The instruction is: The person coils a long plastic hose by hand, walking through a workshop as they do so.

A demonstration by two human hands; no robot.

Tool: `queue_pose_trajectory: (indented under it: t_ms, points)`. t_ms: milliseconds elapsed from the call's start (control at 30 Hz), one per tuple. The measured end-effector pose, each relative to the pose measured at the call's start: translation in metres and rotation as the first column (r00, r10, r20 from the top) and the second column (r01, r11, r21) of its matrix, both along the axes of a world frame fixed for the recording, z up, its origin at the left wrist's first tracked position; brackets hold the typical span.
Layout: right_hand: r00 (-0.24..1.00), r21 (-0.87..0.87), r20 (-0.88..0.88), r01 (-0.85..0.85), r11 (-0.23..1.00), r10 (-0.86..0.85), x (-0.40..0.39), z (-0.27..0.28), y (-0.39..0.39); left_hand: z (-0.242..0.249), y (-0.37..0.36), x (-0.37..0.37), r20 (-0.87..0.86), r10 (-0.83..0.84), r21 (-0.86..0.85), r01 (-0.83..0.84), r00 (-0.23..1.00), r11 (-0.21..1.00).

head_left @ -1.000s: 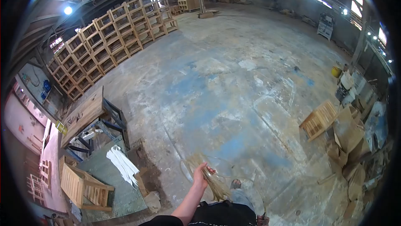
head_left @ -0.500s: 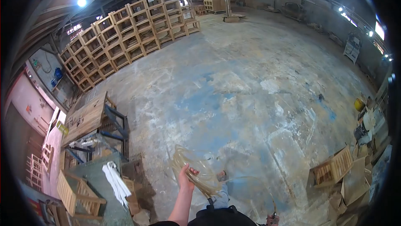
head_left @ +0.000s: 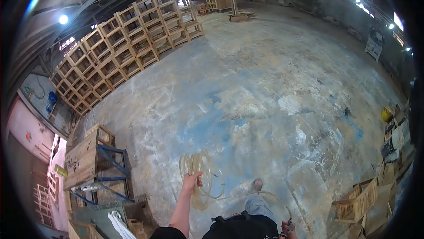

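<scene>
My left hand (head_left: 192, 182), at the lower centre of the head view, is closed around a coil of clear yellowish hose (head_left: 191, 164). Loops hang above and below the fist, and one short free end curls out to its right. From the coil a single length runs right, across in front of my leg, to my right hand (head_left: 288, 229) low in the view. That hand is wrapped around a dark fitting at the hose's end; its exact kind is too small to tell.
On the left stand a wooden table (head_left: 84, 159) with blue legs and stacked wooden crates (head_left: 128, 40). A white cloth (head_left: 120, 225) lies at lower left. A slatted wooden crate (head_left: 355, 201), cardboard (head_left: 375, 201) and buckets (head_left: 388, 146) line the right side. My foot (head_left: 257, 184) is on the stained concrete floor.
The coil has swung more upright in my left hand, and its free end now shows. My right hand has come further into view. One foot has moved forward and right, and the view has shifted.
</scene>
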State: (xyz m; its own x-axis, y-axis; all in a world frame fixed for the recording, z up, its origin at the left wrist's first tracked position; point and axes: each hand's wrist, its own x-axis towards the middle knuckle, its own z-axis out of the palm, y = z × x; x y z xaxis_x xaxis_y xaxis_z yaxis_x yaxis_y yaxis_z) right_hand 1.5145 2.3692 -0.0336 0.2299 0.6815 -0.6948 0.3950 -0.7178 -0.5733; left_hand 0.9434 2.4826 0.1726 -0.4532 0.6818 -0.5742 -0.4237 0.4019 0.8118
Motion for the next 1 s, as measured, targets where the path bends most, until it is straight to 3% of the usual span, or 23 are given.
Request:
queue_pose_trajectory:
  t_ms: [67, 167, 200, 267, 300, 333, 433, 567, 600, 700, 733, 833, 867, 933, 967, 1000]
  points:
    - [0.996, -0.097, 0.045, -0.078, 0.992, 0.082, -0.015, -0.021, 0.062, -0.02, 0.052, -0.021, -0.035, -0.044, -0.037, 0.043, 0.998, 0.998]
    - [0.984, 0.011, -0.172, -0.044, 0.999, 0.045, -0.015, -0.072, 0.136, -0.054, 0.128, -0.038, -0.104, -0.081, -0.128, 0.067, 0.991, 0.989]
    - [0.914, 0.059, -0.405, 0.008, 0.998, 0.017, -0.013, -0.075, 0.165, -0.062, 0.151, -0.04, -0.123, -0.091, -0.164, 0.07, 0.988, 0.984]
    - [0.973, -0.102, -0.216, -0.108, 0.989, 0.084, -0.006, -0.117, 0.227, -0.087, 0.188, -0.051, -0.127, -0.111, -0.253, 0.076, 0.986, 0.965]
    - [0.927, -0.069, 0.03, -0.371, 0.926, 0.374, -0.022, -0.086, 0.268, -0.096, 0.209, -0.055, -0.128, -0.108, -0.269, 0.07, 0.986, 0.961]
    - [0.751, -0.111, 0.301, -0.585, 0.803, 0.588, -0.039, -0.053, 0.311, -0.105, 0.227, -0.057, -0.127, -0.102, -0.286, 0.062, 0.987, 0.956]
    - [0.808, -0.114, 0.201, -0.541, 0.833, 0.553, -0.074, 0.029, 0.43, -0.121, 0.272, -0.055, -0.055, 0.006, -0.375, -0.026, 0.998, 0.927]
    - [0.738, -0.059, 0.287, -0.622, 0.78, 0.611, -0.11, 0.043, 0.565, -0.153, 0.341, -0.068, 0.087, 0.24, -0.386, -0.189, 0.967, 0.903]
    - [0.774, -0.018, 0.259, -0.594, 0.804, 0.578, -0.116, 0.037, 0.593, -0.164, 0.36, -0.075, 0.149, 0.297, -0.399, -0.218, 0.943, 0.891]
    - [0.784, 0.128, 0.192, -0.617, 0.777, 0.591, -0.138, 0.023, 0.684, -0.203, 0.418, -0.103, 0.26, 0.314, -0.373, -0.205, 0.913, 0.905]
    - [0.808, -0.008, 0.21, -0.562, 0.827, 0.551, -0.153, 0.023, 0.715, -0.213, 0.44, -0.115, 0.286, 0.324, -0.375, -0.206, 0.902, 0.904]
    - [0.879, -0.138, 0.143, -0.437, 0.889, 0.455, -0.209, 0.079, 0.801, -0.232, 0.525, -0.161, 0.338, 0.327, -0.362, -0.199, 0.883, 0.911]
    - [0.88, -0.102, 0.176, -0.43, 0.897, 0.442, -0.223, 0.077, 0.823, -0.236, 0.549, -0.177, 0.334, 0.321, -0.362, -0.194, 0.886, 0.912]
    - [0.977, -0.082, -0.152, -0.162, 0.983, 0.149, -0.24, 0.059, 0.865, -0.232, 0.617, -0.203, 0.271, 0.28, -0.404, -0.156, 0.921, 0.902]
    - [0.948, -0.117, -0.318, -0.02, 0.993, -0.018, -0.246, 0.049, 0.884, -0.214, 0.651, -0.215, 0.223, 0.225, -0.383, -0.127, 0.949, 0.915]
    - [0.803, -0.306, -0.538, 0.099, 0.947, -0.258, -0.249, 0.046, 0.909, -0.193, 0.683, -0.225, 0.169, 0.165, -0.37, -0.092, 0.972, 0.924]
